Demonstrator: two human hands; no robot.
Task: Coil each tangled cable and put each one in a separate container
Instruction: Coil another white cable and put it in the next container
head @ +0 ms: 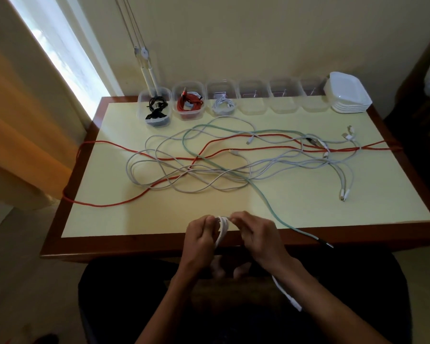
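White cable coil point(221, 228) sits pinched between both hands at the counter's point(308, 209) near edge: left hand point(200, 238) grips one side, right hand point(255, 235) the other. Red, white and green tangled cables point(209, 165) sprawl mid-counter, before the clear containers point(252, 99).

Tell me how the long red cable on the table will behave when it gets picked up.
The red cable is probably floppy: it snakes loosely and droops over both table edges. It will likely drag the white cables crossing it. It looks light for its length.
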